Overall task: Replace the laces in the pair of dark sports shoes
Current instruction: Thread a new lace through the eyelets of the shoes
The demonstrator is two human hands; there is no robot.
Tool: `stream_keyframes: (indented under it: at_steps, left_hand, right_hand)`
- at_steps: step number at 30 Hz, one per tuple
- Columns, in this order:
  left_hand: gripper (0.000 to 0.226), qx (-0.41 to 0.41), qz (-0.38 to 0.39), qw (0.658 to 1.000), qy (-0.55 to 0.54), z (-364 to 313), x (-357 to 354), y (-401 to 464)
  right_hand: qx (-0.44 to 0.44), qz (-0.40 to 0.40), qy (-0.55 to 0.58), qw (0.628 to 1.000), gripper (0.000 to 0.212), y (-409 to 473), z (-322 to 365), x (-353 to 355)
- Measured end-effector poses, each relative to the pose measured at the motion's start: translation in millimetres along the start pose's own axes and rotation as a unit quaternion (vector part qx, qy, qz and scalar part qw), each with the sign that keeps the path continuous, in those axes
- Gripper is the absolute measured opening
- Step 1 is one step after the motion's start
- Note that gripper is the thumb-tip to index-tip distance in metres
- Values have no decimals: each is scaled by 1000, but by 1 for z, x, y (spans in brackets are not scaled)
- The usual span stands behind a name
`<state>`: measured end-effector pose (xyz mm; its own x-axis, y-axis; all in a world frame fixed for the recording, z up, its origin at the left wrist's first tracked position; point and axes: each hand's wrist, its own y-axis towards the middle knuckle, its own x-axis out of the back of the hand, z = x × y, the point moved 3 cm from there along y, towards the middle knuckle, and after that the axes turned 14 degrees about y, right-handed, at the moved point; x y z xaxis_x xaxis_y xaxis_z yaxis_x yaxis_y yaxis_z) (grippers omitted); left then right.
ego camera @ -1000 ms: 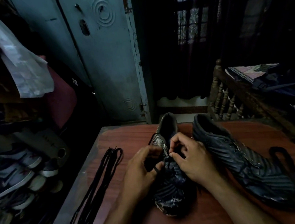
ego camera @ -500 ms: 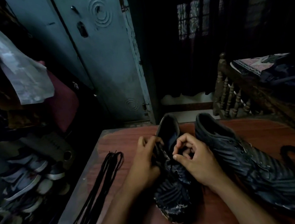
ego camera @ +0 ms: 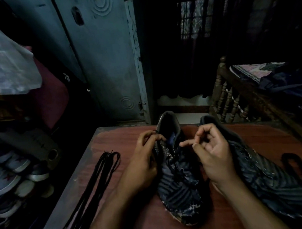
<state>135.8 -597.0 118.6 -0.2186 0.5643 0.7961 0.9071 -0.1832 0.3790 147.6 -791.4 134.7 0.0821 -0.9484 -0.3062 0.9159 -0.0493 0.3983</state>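
Two dark striped sports shoes lie on a reddish table (ego camera: pixel 123 138), toes toward me. The left shoe (ego camera: pixel 179 189) still has a dark lace (ego camera: pixel 175 159) threaded over its tongue. My left hand (ego camera: pixel 143 162) pinches the lace at the shoe's upper left eyelets. My right hand (ego camera: pixel 211 151) hovers over the right side of the same shoe, its fingers curled and thumb meeting a fingertip; whether it holds a lace end is too dark to tell. The right shoe (ego camera: pixel 271 180) lies beside it, partly behind my right hand. A bundle of black laces (ego camera: pixel 100 174) lies on the table's left.
A loose dark lace (ego camera: pixel 299 167) loops on the table's right side. Shelves with several shoes (ego camera: pixel 16 175) stand on the left. A blue-grey door (ego camera: pixel 103 64) is behind the table, and a wooden bed rail (ego camera: pixel 235 96) stands at the back right.
My left hand has moved up from the shoe's middle to its upper left eyelets. My right hand has lifted off the lacing and drawn to the right.
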Motion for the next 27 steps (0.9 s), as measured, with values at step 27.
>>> stream_keyframes:
  at_steps: [27]
  left_hand:
    - [63, -27, -1, 1000, 2, -13, 2, 4]
  right_hand:
    - [80, 26, -165, 983, 34, -28, 35, 30]
